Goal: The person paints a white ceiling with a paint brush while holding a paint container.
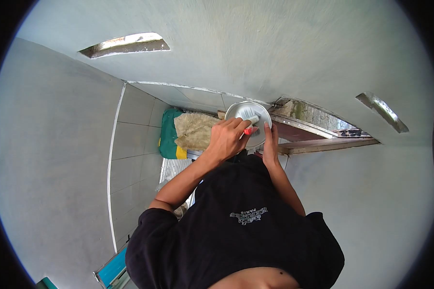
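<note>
Scrubbing a round metal dish up against the tiled wall

Grey wall [284,53] fills most of the view, green sack [168,135] by the tiles. The metal dish [248,115] sits at the ledge [323,143]; left hand [229,139] grip is pinched on a red-handled brush [251,129] over it, right hand [270,144] fingers pressed flat on the rim. Looks mid-scrub; can't tell how clean it is.

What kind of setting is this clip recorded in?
Probably a house interior being painted or finished: plain grey plastered walls, a tiled floor, and the left hand working a red-handled tool in a round white container that the right hand steadies.
</note>
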Motion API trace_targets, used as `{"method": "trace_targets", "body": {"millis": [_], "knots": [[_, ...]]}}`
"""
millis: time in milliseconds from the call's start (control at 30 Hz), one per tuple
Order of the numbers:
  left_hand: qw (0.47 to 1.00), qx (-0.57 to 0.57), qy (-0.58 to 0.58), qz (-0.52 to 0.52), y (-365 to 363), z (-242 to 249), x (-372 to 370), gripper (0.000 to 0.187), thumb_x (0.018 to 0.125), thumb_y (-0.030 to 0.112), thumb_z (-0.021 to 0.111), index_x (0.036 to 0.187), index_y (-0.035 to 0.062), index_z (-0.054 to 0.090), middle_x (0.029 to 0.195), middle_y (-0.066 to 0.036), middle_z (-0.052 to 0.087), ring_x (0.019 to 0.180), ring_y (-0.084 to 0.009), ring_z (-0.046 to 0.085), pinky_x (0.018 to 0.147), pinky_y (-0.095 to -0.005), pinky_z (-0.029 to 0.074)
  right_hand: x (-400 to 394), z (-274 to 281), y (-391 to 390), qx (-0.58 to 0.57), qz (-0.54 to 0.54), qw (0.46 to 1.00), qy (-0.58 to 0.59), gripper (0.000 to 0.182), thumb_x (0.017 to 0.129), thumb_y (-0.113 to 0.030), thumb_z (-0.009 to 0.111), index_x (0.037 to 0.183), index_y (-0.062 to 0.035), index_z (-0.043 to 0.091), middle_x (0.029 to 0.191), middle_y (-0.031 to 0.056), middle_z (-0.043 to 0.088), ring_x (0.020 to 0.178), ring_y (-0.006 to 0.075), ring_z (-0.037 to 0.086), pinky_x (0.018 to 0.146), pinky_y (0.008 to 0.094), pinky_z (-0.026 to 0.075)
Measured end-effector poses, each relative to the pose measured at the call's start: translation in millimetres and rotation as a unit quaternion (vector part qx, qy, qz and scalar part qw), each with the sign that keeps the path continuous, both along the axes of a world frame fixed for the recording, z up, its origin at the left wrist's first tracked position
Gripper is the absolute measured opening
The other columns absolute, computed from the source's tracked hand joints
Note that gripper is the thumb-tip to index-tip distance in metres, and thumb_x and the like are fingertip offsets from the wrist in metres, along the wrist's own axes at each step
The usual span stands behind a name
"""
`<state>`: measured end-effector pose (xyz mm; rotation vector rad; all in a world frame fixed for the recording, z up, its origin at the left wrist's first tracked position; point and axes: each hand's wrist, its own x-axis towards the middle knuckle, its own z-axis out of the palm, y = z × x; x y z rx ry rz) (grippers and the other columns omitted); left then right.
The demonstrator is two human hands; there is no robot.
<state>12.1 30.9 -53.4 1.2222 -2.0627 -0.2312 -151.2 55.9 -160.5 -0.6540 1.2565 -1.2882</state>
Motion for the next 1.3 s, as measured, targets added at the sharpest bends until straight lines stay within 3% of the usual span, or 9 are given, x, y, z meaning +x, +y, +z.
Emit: {"method": "trace_targets", "body": {"millis": [167,233,300,567,767,867,933,1067,1300], "knots": [[0.955,0.172,0.231,0.077,7.5,-13.1,14.9,0.023,0.088,0.025,0.074,0.080,0.0034,0.071,0.064,-0.007,0.065,0.050,-0.0133,0.057,0.049,-0.0299,0.042,-3.6,2.8,0.6,0.038,-0.048,0.998,-0.011,0.049,0.100,-0.041,0.055,0.127,-0.0005,0.050,0.118,0.0085,0.055,0.111,0.0155,0.049,0.098,0.0294,0.038],[0.827,0.379,0.365,0.198,7.8,-11.9,25.2,0.035,0.091,0.031,0.070,0.074,0.0008,0.070,0.063,-0.008,0.066,0.051,-0.0077,0.053,0.049,-0.0248,0.036,-10.3,-11.7,0.8,0.036,-0.055,0.998,-0.018,0.051,0.100,-0.042,0.055,0.129,0.0005,0.049,0.120,0.0092,0.055,0.112,0.0162,0.050,0.099,0.0297,0.038],[0.801,0.382,0.419,0.195,13.1,-20.2,33.0,0.038,0.091,0.035,0.070,0.072,0.0025,0.069,0.066,-0.007,0.067,0.050,-0.0084,0.053,0.048,-0.0226,0.033,-12.4,-12.8,0.9,0.034,-0.061,0.997,-0.026,0.054,0.100,-0.042,0.055,0.131,0.0015,0.048,0.121,0.0099,0.055,0.113,0.0168,0.051,0.099,0.0300,0.038],[0.589,0.576,0.552,0.128,38.5,-61.4,64.3,0.028,0.097,0.028,0.057,0.108,0.0024,0.061,0.100,-0.009,0.072,0.072,-0.0099,0.057,0.068,-0.0247,0.041,-21.0,2.5,-0.5,0.049,-0.093,0.994,-0.037,0.059,0.100,-0.044,0.054,0.136,0.0020,0.043,0.129,0.0136,0.053,0.119,0.0204,0.053,0.101,0.0334,0.042],[0.676,0.585,0.448,0.001,47.0,-83.4,80.0,0.027,0.103,0.031,0.052,0.104,0.0054,0.061,0.089,-0.002,0.065,0.069,-0.0090,0.052,0.066,-0.0228,0.040,-30.4,-9.8,-7.1,0.042,-0.106,0.993,-0.029,0.072,0.097,-0.046,0.057,0.141,0.0050,0.033,0.137,0.0166,0.048,0.125,0.0225,0.050,0.104,0.0362,0.041],[0.667,0.545,0.508,-0.026,47.1,-103.9,79.0,0.030,0.104,0.035,0.050,0.103,0.0070,0.061,0.080,0.002,0.056,0.067,-0.0079,0.048,0.063,-0.0222,0.038,-35.6,-18.8,-7.7,0.080,-0.136,0.987,-0.024,0.072,0.096,-0.048,0.058,0.141,0.0026,0.035,0.136,0.0157,0.049,0.125,0.0223,0.050,0.104,0.0381,0.040],[0.678,0.510,0.529,-0.001,40.4,-126.2,72.8,0.030,0.104,0.035,0.050,0.106,0.0068,0.062,0.078,0.003,0.054,0.066,-0.0073,0.046,0.061,-0.0222,0.037,-37.5,-14.9,-6.8,0.060,-0.129,0.989,-0.025,0.056,0.098,-0.046,0.057,0.138,-0.0091,0.044,0.138,0.0086,0.049,0.126,0.0210,0.049,0.106,0.0430,0.038],[0.750,0.381,0.536,0.072,14.7,-173.5,48.1,0.033,0.103,0.035,0.053,0.118,0.0059,0.062,0.081,0.004,0.056,0.070,-0.0057,0.048,0.063,-0.0220,0.037,-42.4,-17.9,-0.9,0.054,-0.141,0.989,-0.009,0.056,0.097,-0.046,0.057,0.137,-0.0084,0.045,0.137,0.0082,0.050,0.126,0.0217,0.049,0.105,0.0436,0.039],[0.726,0.339,0.592,0.084,-27.2,-215.3,22.8,0.036,0.101,0.032,0.058,0.123,0.0044,0.063,0.092,0.002,0.063,0.081,-0.0060,0.053,0.070,-0.0227,0.040,-48.7,-18.9,12.4,0.072,-0.165,0.984,-0.001,0.059,0.096,-0.045,0.060,0.138,-0.0070,0.044,0.136,0.0093,0.050,0.127,0.0226,0.050,0.105,0.0412,0.040]]}}
